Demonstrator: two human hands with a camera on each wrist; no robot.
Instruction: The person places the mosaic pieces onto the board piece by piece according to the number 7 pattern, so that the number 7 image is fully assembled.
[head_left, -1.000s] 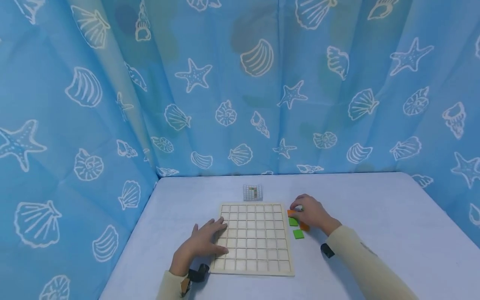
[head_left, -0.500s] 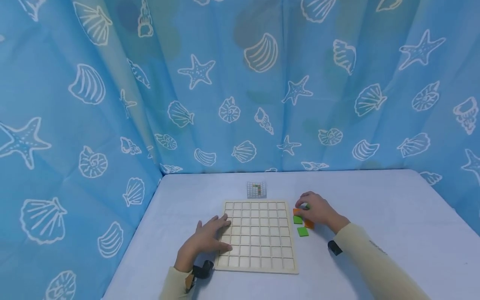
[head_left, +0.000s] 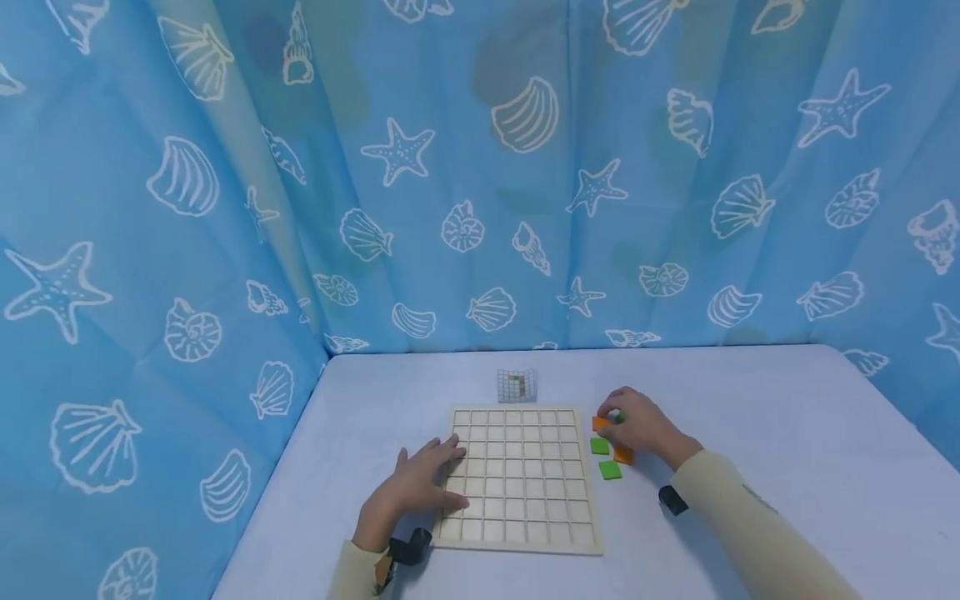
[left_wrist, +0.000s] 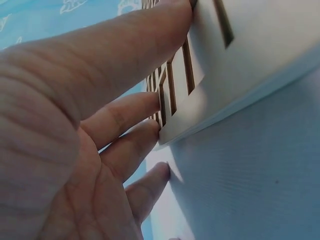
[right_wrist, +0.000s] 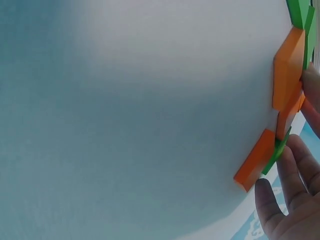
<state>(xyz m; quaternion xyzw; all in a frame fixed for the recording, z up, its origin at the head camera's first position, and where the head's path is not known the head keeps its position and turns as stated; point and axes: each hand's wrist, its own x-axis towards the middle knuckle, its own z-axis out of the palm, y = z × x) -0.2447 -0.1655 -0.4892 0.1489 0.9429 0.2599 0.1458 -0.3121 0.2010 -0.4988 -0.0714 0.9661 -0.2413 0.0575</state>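
Observation:
A pale wooden grid board [head_left: 517,479] lies on the table. My left hand [head_left: 416,486] rests on its left edge, fingers spread; in the left wrist view the thumb [left_wrist: 125,45] lies over the board's face and two fingertips touch its side. Right of the board, my right hand [head_left: 640,427] bends over a small group of square tiles, thumb and fingertips pinching an orange tile [head_left: 600,423]. A green tile [head_left: 600,447], another green tile [head_left: 611,470] and an orange tile [head_left: 623,455] lie nearer me. More orange and green tiles [right_wrist: 255,160] lie beneath the hand, partly hidden.
Behind the board stands a small curled card [head_left: 516,386] printed with a grid and a few coloured squares. A white cloth covers the table [head_left: 750,408]. Blue shell-patterned curtains [head_left: 465,208] close off the back and sides.
The pinched orange tile has come away from the green tile below it, leaving a gap. My left hand stays on the board's edge. The head view has shifted slightly.

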